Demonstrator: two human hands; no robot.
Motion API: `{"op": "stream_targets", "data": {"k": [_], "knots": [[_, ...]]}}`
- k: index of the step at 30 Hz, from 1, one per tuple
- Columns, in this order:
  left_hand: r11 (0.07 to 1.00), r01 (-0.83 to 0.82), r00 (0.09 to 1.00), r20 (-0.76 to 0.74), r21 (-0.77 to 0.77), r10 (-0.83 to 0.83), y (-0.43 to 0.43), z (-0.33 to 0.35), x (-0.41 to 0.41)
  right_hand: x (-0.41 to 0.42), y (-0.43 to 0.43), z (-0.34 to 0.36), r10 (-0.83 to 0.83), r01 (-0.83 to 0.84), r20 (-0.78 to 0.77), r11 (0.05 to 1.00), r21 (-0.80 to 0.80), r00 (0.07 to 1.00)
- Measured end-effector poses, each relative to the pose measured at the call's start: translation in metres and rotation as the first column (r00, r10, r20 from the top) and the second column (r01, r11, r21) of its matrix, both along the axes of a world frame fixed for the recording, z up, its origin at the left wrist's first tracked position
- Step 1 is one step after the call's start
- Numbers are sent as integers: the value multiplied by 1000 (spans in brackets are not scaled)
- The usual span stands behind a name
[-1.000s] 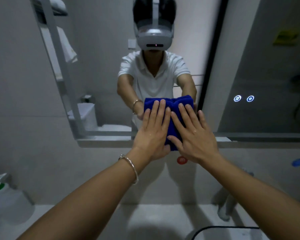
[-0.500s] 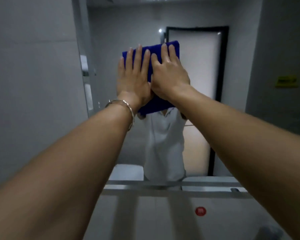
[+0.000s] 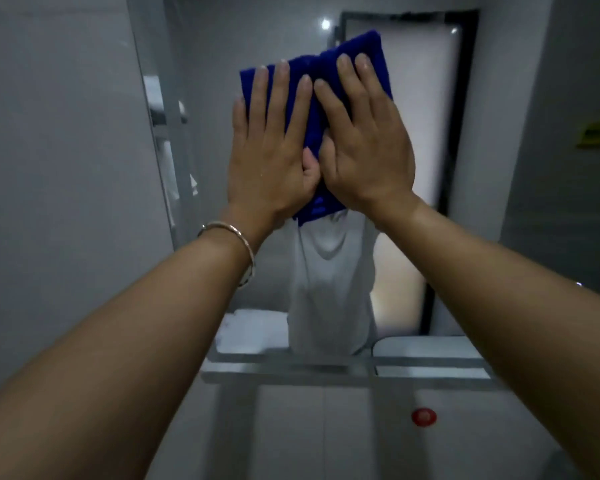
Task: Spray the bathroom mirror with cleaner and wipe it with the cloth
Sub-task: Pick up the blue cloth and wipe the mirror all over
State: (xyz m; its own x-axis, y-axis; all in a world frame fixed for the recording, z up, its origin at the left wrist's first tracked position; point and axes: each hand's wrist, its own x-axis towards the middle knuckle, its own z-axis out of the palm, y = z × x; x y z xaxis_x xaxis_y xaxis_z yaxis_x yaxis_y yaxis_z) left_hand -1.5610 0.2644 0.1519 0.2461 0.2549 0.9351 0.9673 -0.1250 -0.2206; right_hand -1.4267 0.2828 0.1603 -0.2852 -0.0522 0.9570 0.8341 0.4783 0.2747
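A folded blue cloth lies flat against the bathroom mirror, high up on the glass. My left hand and my right hand press on it side by side, fingers spread and pointing up, thumbs touching in the middle. A bracelet circles my left wrist. The mirror reflects a white shirt below the cloth and a frosted door behind it. The spray bottle is out of view.
The mirror's lower metal edge runs across the bottom. Below it is a pale tiled wall with a small red round mark. A grey wall stands at the left beside the mirror's frame.
Both hands have carried the cloth up from the mirror's lower edge to high on the glass. Since half a second ago it has slid slightly to the right.
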Motion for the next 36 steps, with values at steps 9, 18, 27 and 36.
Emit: {"op": "stream_targets", "data": {"k": [9,18,27,36], "knots": [[999,29,997,66,-36,-26,-1,-93,-3,-3,-1,-83,-10,11,55,1000,-16,998],[990,-7,995,94,-140,21,-12,-167,-13,-5,5,-149,-35,43,189,998,-35,981],[951,-98,971,182,-294,157,-32,-281,-50,-38,-6,-226,-59,89,473,995,-41,879],[940,-146,959,189,-307,211,-31,-240,-83,-70,-6,-172,-110,105,568,994,41,815]]}}
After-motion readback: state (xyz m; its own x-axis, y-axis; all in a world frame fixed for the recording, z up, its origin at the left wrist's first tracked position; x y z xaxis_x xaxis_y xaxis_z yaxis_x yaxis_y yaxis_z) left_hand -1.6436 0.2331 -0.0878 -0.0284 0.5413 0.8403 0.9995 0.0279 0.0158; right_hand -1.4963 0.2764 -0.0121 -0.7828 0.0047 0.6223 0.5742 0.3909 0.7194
